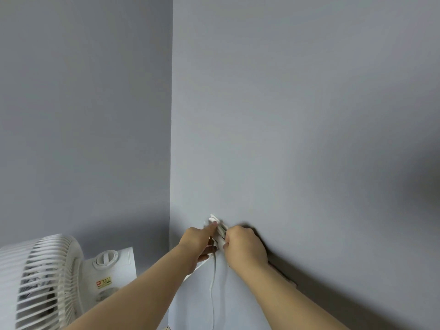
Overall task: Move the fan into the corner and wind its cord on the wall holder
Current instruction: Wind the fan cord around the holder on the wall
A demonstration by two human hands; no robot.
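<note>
**Winding a limp cord**

White slatted plastic fan (47, 282) sits low in the corner. One finger of the left hand (197, 239) presses the small white wall holder (214, 221); its grip I cannot tell. Thin white cord (212, 287) hangs limp, probably light and slippery. The right hand (242, 246) has its grip pinched on the cord beside the holder.

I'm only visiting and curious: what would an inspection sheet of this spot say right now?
Surface: grey wall, meeting a second wall at a corner.
Job's things: white fan low on the left, near the corner; white holder fixed to the wall.
Clutter: nothing seen.
Hands: left hand has its forefinger on the holder; right hand grips the cord at the holder.
Cables: cord hangs down the wall below the holder.
Surroundings: nothing seen.
</note>
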